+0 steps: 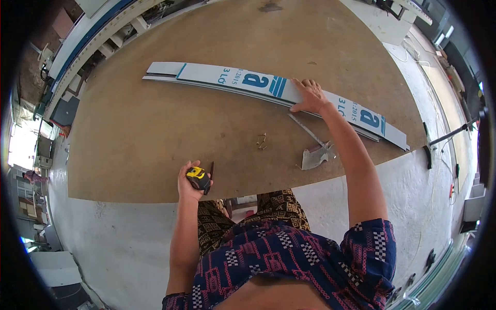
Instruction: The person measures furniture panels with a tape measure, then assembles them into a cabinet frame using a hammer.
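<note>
My left hand (186, 182) is closed around a black and yellow tape measure (198, 177) near the table's front edge. A thin dark pen or pencil (211, 174) sticks out beside it in the same hand. Long flat profile strips (206, 74), covered in white film with blue print, lie across the table. On top of them my right hand (311, 98) rests with fingers spread, the thumb at the near edge. Below that hand lies a metal square (316, 155) with a thin blade, its tip close to the strips. Small brass-coloured metal pieces (262, 141) lie left of the square.
The large brown table (155, 139) has a curved-looking front edge close to my body. A long machine frame (111, 41) stands at the far left. On the right, a dark bar on a stand (449, 135) is beside the table, above a pale floor (408, 196).
</note>
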A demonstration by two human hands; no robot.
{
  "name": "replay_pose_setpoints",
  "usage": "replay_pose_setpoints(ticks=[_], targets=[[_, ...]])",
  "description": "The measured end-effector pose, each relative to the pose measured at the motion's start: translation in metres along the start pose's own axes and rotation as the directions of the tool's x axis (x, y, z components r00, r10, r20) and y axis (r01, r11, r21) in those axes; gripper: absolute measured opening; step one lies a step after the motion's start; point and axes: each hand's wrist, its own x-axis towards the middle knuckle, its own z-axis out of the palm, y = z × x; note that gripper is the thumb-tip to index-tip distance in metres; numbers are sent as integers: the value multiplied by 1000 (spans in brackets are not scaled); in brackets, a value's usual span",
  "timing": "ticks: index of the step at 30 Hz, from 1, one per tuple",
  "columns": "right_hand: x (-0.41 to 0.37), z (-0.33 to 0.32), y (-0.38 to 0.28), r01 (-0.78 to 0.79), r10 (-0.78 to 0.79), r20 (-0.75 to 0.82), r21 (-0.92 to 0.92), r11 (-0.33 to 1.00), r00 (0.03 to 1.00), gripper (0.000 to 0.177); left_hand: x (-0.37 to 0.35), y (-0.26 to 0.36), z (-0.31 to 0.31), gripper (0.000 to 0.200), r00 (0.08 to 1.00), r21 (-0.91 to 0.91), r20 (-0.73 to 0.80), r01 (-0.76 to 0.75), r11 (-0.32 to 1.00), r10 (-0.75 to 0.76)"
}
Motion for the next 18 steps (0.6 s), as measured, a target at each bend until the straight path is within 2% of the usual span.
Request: replay_pose_setpoints(ticks=[4,7,10,13,16,18], targets=[[1,2,0,-23,23,12,11,1000,1000,98,2,-1,-2,33,1000,-6,9,1,1000,-1],[-6,-5,-10,-84,86,6,-102,991,996,94,1,-2,2,32,1000,2,-4,-6,1000,6],[-26,-21,-19,-20,16,-128,-30,999,992,86,7,-4,-4,30,999,-23,42,-25,999,26],[-64,-41,-29,-50,27,82,295,954,996,76,7,-4,-1,30,999,-24,34,-15,1000,16],[-95,-37,-33,-115,57,309,173,978,949,67,14,-5,-6,30,1000,-30,25,7,1000,-6],[-118,-25,-37,-169,133,256,127,977,958,57,16,-7,-8,30,1000,-42,27,-3,999,4]])
